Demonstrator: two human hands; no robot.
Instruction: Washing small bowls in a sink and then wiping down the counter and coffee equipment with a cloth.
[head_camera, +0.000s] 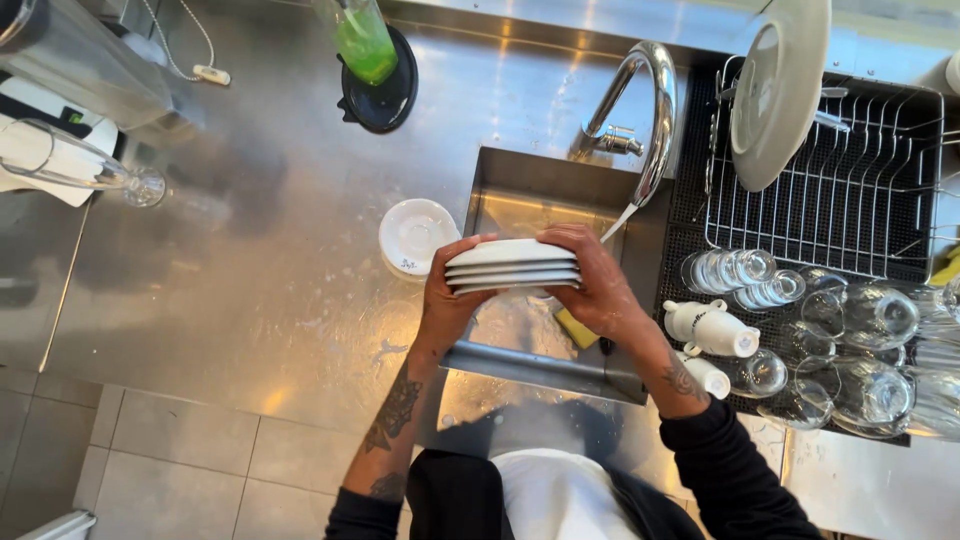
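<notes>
Head view. Both forearms extend forward from the bottom of the frame over the stainless steel sink basin (540, 200), converging on a stack of round white ceramic saucers (512, 266) held edge-on above the basin's near half. The left forearm is bare and tattooed; the right arm wears a dark sleeve pushed up short of the wrist.

The left hand (445, 300) clamps the left edge of the stack, thumb on top and fingers curled beneath. The right hand (595, 285) covers the right edge, its fingers pressed together and wrapped over the rims; the thumb is hidden behind the stack. The exact count of saucers is hard to read: about four rim lines show. The underside of the stack is concealed.

A yellow sponge (575, 328) lies in the basin, partly hidden under the right hand. A thin stream of water runs from the curved chrome tap (650, 110) towards the stack. One more white saucer (415, 235) rests on the steel counter (250, 270), just beside the left hand. To the right, the wire dish rack (850, 180) carries a large white plate (778, 90), cut off by the top edge. Inverted clear glasses (860, 340) and white ceramic jugs (712, 328) lie on the dark draining mat near the right wrist.
</notes>
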